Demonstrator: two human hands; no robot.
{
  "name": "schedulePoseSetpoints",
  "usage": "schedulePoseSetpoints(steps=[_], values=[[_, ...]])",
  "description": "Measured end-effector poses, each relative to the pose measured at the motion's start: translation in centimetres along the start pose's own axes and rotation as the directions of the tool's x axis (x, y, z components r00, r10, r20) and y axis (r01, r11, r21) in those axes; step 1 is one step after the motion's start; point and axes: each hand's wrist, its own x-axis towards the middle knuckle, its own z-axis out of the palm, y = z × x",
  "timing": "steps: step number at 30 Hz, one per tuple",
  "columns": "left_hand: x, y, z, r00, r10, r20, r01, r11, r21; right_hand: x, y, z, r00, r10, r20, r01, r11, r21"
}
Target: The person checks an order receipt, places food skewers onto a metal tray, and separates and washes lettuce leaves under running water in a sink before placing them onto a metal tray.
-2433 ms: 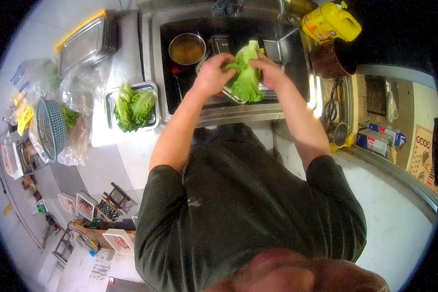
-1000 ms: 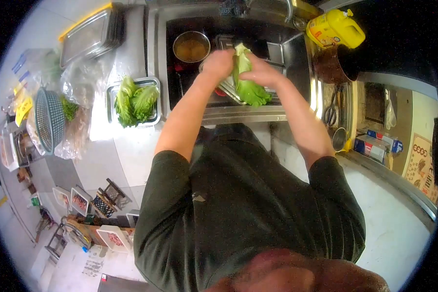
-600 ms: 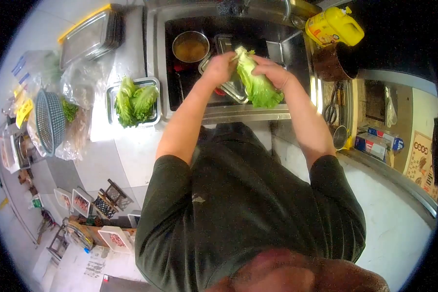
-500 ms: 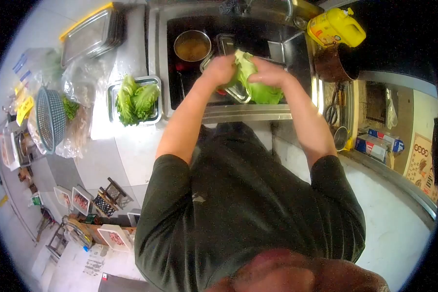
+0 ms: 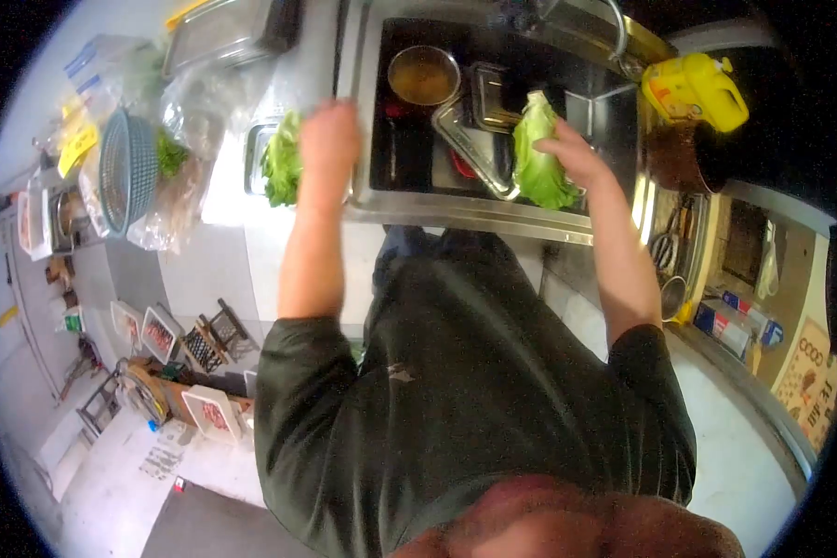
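Over the sink, my right hand (image 5: 575, 153) grips a head of leafy green lettuce (image 5: 538, 160), its pale cut end pointing up and its leafy end down. My left hand (image 5: 330, 135) is above the right side of a metal tray (image 5: 256, 166) on the counter left of the sink. It is smeared by motion, and its fingers cannot be made out. Beside it, green leaves (image 5: 282, 160) lie in the tray, partly hidden by the hand. I cannot tell whether it holds a leaf.
In the dark sink (image 5: 405, 172) are a round pot (image 5: 424, 76) and metal trays (image 5: 495, 98). A blue-grey colander (image 5: 127, 172) and plastic bags (image 5: 195, 107) lie at the left. A yellow jug (image 5: 693, 91) stands behind a brown pot (image 5: 684, 158) at the right.
My left hand has left the lettuce and moved left to the tray on the counter. My right hand keeps the lettuce, now more upright. The whole view has shifted.
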Motion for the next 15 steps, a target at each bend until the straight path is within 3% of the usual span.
schedulePoseSetpoints(steps=[4,7,10,11,14,15], values=[[-1.1,-6.3,6.8,0.977,-0.096,-0.189,0.130,0.976,0.177,1.6,2.2,-1.1,0.991,-0.103,0.085,0.068,0.939,0.338],[-2.8,-7.4,9.9,0.974,-0.206,-0.099,0.220,0.962,0.160,-0.2,-0.7,0.6,0.978,-0.166,0.127,0.092,0.886,0.454],[-3.9,-5.9,7.7,0.939,-0.254,-0.233,0.287,0.950,0.124,0.4,0.1,0.3,0.959,-0.223,0.173,0.079,0.801,0.593],[-4.0,-5.9,7.7,0.874,-0.110,-0.473,0.231,0.951,0.206,0.4,0.1,0.4,0.956,-0.236,0.175,0.078,0.778,0.624],[-3.2,-1.0,7.2,0.899,-0.151,-0.410,0.031,0.958,-0.285,1.2,0.7,0.3,0.947,-0.256,0.194,0.040,0.692,0.721],[-3.3,2.2,5.4,0.973,-0.138,-0.187,0.014,0.837,-0.547,1.3,0.4,0.5,0.941,-0.281,0.190,0.053,0.675,0.736]])
